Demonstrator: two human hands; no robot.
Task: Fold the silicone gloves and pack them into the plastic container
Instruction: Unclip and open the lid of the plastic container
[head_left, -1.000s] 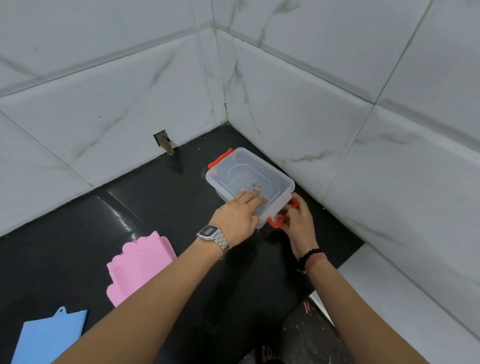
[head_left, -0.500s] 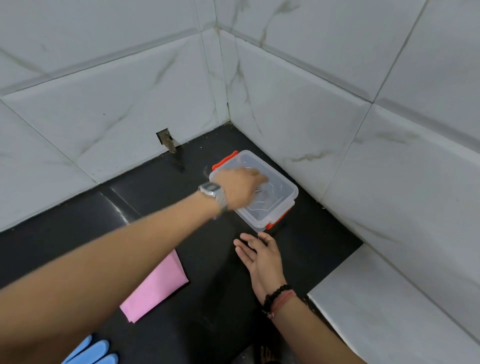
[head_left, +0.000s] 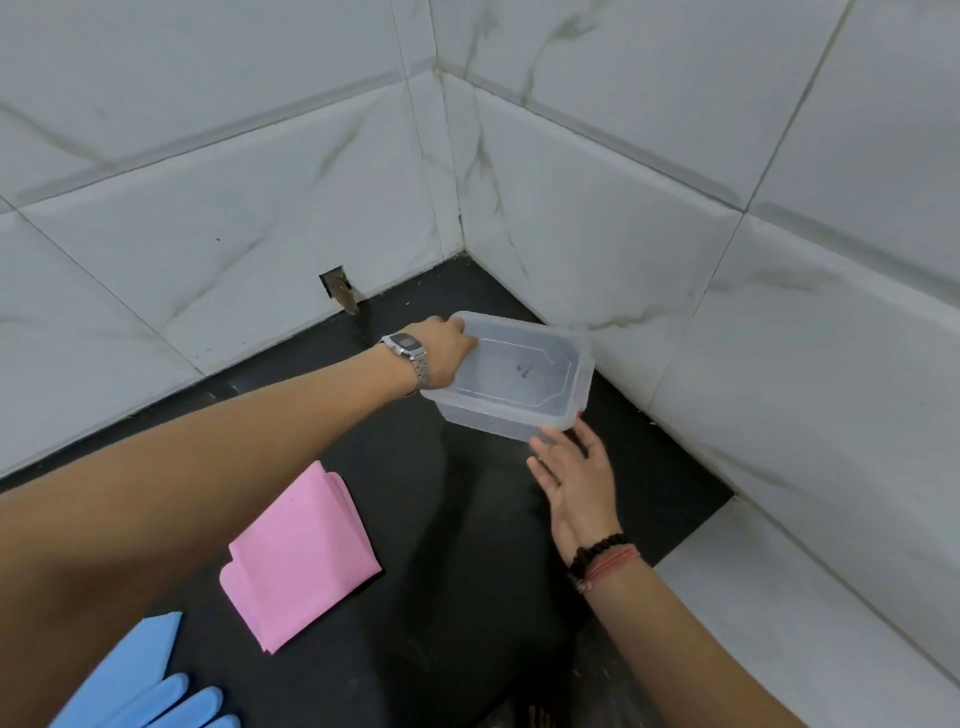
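Observation:
A clear plastic container (head_left: 485, 422) stands on the black floor close to the wall corner. Its translucent lid (head_left: 519, 366) lies slightly tilted on top. My left hand (head_left: 441, 358), with a metal watch on the wrist, grips the lid's left edge. My right hand (head_left: 574, 475) has its fingers spread, fingertips touching the container's near right corner. A folded pink silicone glove (head_left: 301, 556) lies on the floor below my left forearm. A blue silicone glove (head_left: 145, 691) lies unfolded at the bottom left, its fingers pointing right.
White marble-look wall tiles (head_left: 675, 270) close in the corner behind and to the right of the container. A small broken hole (head_left: 340, 291) sits at the base of the left wall. A white floor tile (head_left: 769, 613) borders the black floor (head_left: 467, 597) on the right.
My left hand slid from the lid's top to its left edge, and the lid now sits tilted with the orange clips out of sight. My right hand moved up to the container's corner.

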